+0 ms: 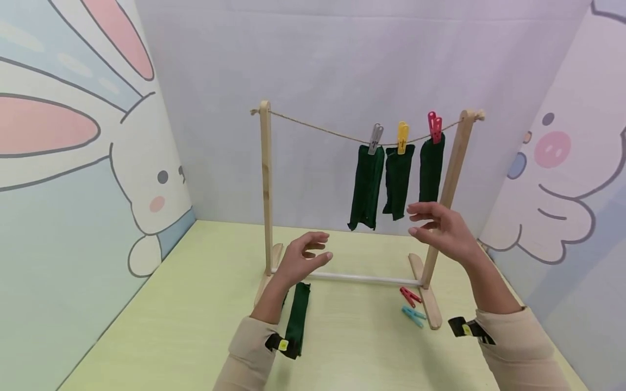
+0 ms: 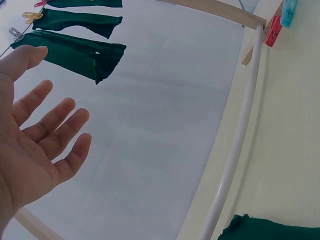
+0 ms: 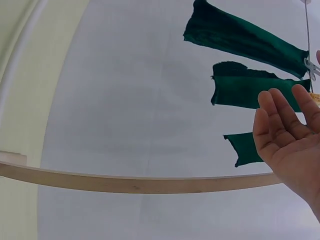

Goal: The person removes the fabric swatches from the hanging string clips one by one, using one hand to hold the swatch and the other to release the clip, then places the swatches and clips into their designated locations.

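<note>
Three dark green cloth strips hang from a string line on a wooden rack. A grey clothespin (image 1: 375, 139) holds the left cloth (image 1: 365, 187), a yellow clothespin (image 1: 402, 138) the middle cloth (image 1: 398, 182), and a red clothespin (image 1: 435, 128) the right cloth (image 1: 431, 171). My left hand (image 1: 305, 258) hovers left of the cloths, fingers relaxed and holding nothing. In front of the right post, below the right cloth, my right hand (image 1: 442, 231) is raised with loosely bent fingers, also holding nothing. Another green cloth (image 1: 297, 320) lies on the table, partly hidden by my left forearm.
A red clothespin (image 1: 409, 296) and a blue clothespin (image 1: 413, 315) lie by the rack's right foot (image 1: 430, 307). A white rod (image 1: 359, 278) joins the two wooden posts low down. Printed panels (image 1: 146, 201) stand at both sides, with a pale backdrop (image 1: 318, 65) behind.
</note>
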{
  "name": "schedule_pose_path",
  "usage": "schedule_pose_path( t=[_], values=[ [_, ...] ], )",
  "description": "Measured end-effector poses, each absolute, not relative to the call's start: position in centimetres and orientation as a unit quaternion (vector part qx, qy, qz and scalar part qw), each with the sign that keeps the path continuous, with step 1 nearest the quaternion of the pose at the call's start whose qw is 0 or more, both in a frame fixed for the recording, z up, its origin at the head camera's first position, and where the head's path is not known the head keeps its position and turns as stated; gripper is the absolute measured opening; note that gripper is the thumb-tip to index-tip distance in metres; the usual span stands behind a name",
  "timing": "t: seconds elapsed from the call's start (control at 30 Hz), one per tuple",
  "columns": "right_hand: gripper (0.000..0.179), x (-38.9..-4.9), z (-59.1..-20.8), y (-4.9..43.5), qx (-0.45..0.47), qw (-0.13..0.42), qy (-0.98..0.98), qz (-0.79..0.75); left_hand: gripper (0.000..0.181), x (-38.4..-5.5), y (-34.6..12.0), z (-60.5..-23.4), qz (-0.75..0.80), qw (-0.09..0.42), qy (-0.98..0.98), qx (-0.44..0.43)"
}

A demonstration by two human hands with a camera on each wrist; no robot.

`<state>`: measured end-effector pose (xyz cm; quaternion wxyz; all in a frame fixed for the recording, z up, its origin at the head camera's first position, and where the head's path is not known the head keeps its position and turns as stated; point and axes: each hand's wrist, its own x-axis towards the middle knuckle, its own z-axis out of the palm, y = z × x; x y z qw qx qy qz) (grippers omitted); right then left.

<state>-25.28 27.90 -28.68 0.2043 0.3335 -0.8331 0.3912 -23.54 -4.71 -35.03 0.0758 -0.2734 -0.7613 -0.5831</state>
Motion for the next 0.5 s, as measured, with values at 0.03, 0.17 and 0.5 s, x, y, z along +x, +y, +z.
schedule_pose_path(
  t=[0.03, 0.17, 0.5],
  values=[
    [0.046, -25.4, -28.5, 27.8, 0.336, 0.208, -0.833, 0.388, 0.039, -23.7, -4.6, -34.9, -0.589, 0.08, -0.757, -0.272],
    [0.048, -25.8, -27.5, 27.5, 0.34, 0.222, -0.833, 0.376, 0.042, -25.6, -4.2, -35.7, -0.604, 0.088, -0.744, -0.271],
    [0.051, -26.5, -24.4, 26.6, 0.346, 0.249, -0.83, 0.36, 0.043, -27.9, -3.1, -35.5, -0.605, 0.111, -0.738, -0.279]
  ],
)
